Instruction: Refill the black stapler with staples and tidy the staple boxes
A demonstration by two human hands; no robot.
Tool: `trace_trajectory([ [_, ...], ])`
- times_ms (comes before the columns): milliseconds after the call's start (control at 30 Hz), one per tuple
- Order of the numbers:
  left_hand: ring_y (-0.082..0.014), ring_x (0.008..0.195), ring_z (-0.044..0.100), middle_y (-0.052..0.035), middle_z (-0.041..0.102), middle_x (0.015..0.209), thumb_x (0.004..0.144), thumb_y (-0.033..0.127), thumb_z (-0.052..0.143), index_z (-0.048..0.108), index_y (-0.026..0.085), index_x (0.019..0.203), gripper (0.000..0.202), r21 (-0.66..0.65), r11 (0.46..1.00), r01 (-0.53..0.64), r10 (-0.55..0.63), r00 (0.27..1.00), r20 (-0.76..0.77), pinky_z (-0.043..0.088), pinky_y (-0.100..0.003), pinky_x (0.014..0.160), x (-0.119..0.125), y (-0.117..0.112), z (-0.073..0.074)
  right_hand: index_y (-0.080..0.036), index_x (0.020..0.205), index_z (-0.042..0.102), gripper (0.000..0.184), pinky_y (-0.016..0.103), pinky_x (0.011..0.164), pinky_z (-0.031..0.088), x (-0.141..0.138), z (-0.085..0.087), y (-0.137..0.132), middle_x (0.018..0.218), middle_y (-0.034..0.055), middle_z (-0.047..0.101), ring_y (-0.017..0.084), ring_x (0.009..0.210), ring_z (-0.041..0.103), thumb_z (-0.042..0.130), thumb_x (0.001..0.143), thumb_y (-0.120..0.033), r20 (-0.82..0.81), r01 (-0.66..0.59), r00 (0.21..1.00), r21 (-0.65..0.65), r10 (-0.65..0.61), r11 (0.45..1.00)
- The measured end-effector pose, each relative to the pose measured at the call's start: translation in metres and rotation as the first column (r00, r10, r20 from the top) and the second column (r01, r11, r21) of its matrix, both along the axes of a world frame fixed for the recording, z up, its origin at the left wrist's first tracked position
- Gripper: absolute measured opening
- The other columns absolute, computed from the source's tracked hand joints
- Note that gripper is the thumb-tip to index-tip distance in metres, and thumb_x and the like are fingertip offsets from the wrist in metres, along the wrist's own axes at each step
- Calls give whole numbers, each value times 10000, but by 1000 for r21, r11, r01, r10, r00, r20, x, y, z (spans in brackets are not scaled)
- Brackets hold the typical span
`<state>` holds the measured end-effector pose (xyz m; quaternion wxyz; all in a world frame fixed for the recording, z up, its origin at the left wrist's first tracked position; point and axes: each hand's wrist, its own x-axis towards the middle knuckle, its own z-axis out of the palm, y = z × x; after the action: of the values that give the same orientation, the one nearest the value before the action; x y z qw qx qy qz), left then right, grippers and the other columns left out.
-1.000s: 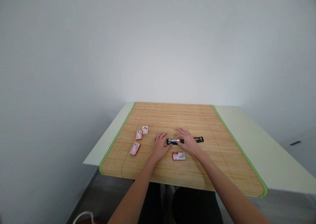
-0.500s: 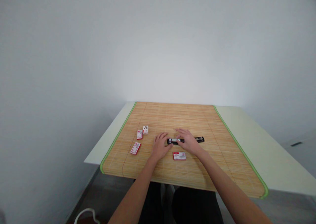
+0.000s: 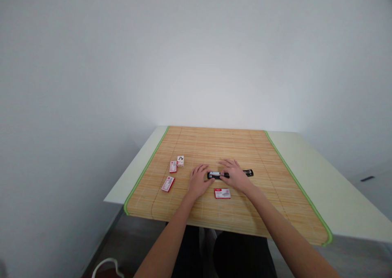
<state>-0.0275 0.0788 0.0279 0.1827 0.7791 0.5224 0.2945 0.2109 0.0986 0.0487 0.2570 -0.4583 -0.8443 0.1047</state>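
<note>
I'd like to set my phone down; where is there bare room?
Free: the mat's far part, beyond both hands; its right part, between the right forearm and the green edging; the white tabletop beyond that edging.
Crowded: around the black tool, and at the three left boxes.

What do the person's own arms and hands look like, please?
The left hand and right hand are bare, without gloves. No sleeve covers the visible part of the left arm or right arm, and no watch or bracelet shows.
</note>
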Motion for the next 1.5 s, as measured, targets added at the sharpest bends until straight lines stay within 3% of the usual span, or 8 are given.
trace_trajectory([
  [300,-261,1457,367,-3,531,1518,889,419,717,687,328,1211,337,6,1000,-5,5,1000,13,249,-485,1215,0,0,-2,-298,1041,764,202,667,1220,150,-9,13,-8,1542,38,520,326,1504,333,711,849,-270,39,-38,998,-33,39,999],
  [500,-250,1447,386,3,548,1504,880,405,736,690,327,1220,352,10,1000,14,-14,1000,12,261,-470,1216,-2,0,0,-332,1427,569,630,604,1232,255,79,39,-15,1545,60,515,333,1517,328,749,829,-410,-88,118,988,-106,-127,987],
  [567,-245,1444,390,3,554,1499,884,396,734,692,323,1216,342,16,1000,24,-25,1000,13,259,-467,1219,-2,0,0,-322,1426,576,708,556,1204,348,109,38,-20,1493,85,568,342,1420,478,799,773,-477,-173,163,962,-265,-213,950],
  [667,-248,1441,396,-5,558,1496,885,388,734,692,315,1222,347,17,999,29,-29,999,15,255,-471,1221,-1,1,0,-254,1255,694,641,503,1101,481,127,30,-31,1330,110,690,328,1222,644,822,723,-586,-346,36,905,-518,-248,855],
  [767,-247,1438,402,-8,570,1483,879,380,742,688,315,1236,368,20,999,25,-26,999,22,251,-471,1222,-1,1,-2,-211,1163,711,643,475,1014,535,117,22,-39,1184,119,753,302,1091,696,814,710,-655,-484,-54,817,-605,-313,794],
  [967,-253,1440,401,-14,573,1477,883,384,734,695,314,1230,357,11,1000,25,-25,1000,16,234,-486,1229,-1,1,-2,-229,1150,709,580,453,1068,499,76,29,-33,1193,104,749,272,1123,688,820,735,-619,-674,-153,694,-481,-252,863],
  [1233,-259,1451,388,-8,557,1494,895,418,713,681,342,1264,378,14,998,55,-55,998,-14,220,-495,1233,-2,0,-2,-251,1119,766,322,404,1044,501,2,47,-2,1148,48,769,252,1091,693,751,837,-405,-350,-190,935,-362,56,913],
  [1500,-265,1452,401,-25,564,1487,878,425,732,669,325,1281,420,18,999,51,-51,999,-8,232,-498,1232,-2,2,-4,-264,1189,757,372,412,987,531,-8,26,4,1166,39,772,268,1049,707,732,836,-380,-268,-182,960,-398,76,899],
])
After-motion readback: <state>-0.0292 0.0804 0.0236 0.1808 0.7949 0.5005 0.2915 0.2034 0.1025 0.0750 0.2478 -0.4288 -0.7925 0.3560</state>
